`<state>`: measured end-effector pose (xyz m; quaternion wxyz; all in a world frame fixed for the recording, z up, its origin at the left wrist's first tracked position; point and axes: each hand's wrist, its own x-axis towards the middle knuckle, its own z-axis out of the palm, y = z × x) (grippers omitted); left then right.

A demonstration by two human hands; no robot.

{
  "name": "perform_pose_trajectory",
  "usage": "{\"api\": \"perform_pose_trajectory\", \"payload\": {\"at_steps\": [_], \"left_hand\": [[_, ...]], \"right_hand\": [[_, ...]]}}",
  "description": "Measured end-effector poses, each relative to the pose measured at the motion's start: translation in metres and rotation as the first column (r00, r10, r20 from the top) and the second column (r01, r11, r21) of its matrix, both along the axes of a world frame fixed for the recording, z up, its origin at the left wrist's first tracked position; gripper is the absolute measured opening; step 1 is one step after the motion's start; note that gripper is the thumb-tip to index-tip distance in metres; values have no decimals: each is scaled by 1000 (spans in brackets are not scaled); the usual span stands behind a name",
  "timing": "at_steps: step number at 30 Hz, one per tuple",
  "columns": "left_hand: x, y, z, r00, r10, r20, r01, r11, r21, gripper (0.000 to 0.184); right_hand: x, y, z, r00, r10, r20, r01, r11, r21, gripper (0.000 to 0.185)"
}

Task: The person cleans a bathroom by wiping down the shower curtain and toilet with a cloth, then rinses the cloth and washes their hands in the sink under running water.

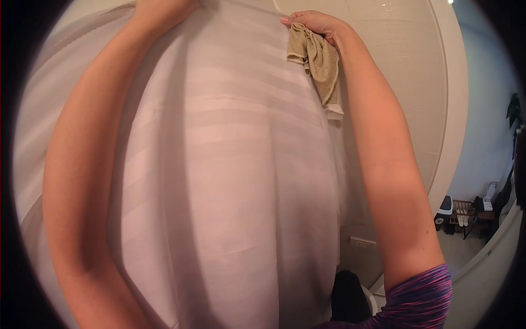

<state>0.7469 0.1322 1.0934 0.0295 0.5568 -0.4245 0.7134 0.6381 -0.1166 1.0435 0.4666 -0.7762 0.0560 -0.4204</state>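
Right hand has the khaki cloth, white fabric spans the middle

Closest to us, a purple-and-dark striped stretchy sleeve (419,299) at lower right, and between the two bare forearms hangs a large, white, softly striped fabric sheet (230,164), filling the view from top to bottom!

Up top, the right hand (313,22) has its grip closed, fingers bent over a small khaki terry cloth (315,57), fingertips right by the sheet's upper right edge. Here's the key relation: the cloth dangles directly below that grip, long axis running down and slightly right, along the sheet's right border. Right hand is clearly nearer; the left hand (171,9) is well across at upper left, fingers cut off by the frame, so its grip I cannot tell.

Beyond, a pale tiled wall (402,82), and farthest off, a dark leafy plant (513,112) against a bluish wall (482,126).
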Motion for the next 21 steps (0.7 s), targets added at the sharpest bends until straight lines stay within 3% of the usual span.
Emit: {"api": "perform_pose_trajectory", "payload": {"at_steps": [7, 9, 10, 12, 13, 15, 19, 21], "left_hand": [[-23, -12, -2, 993, 93, -80, -93, 996, -8, 9], [-27, -17, -6, 999, 12, 46, -14, 999, 38, 9], [-28, -19, -8, 999, 20, 44, -22, 999, 41, 9], [-31, -25, -8, 999, 20, 47, -26, 991, 131, 9], [-32, -29, -9, 999, 20, 46, -27, 991, 134, 9], [-36, -36, -10, 997, 20, 75, -42, 953, 301, 14], [-35, -57, 1, 997, 80, 11, -77, 898, 433, 21], [-24, -62, 5, 985, 52, 162, -112, 915, 388, 24]], "right_hand": [[2, -15, -1, 992, 113, 64, -122, 979, 165, 23], [2, -11, -2, 983, -175, 54, 164, 972, 166, 22], [7, -8, -1, 985, -167, 52, 156, 973, 168, 22], [15, -3, 7, 918, -322, 231, 323, 946, 36, 23], [17, -4, 9, 918, -323, 229, 322, 946, 39, 23], [18, -5, 13, 852, -471, 228, 505, 854, -125, 22], [32, -19, 21, 835, -458, 304, 522, 834, -179, 22], [42, -29, 24, 847, -401, 349, 482, 857, -183, 23]]}}
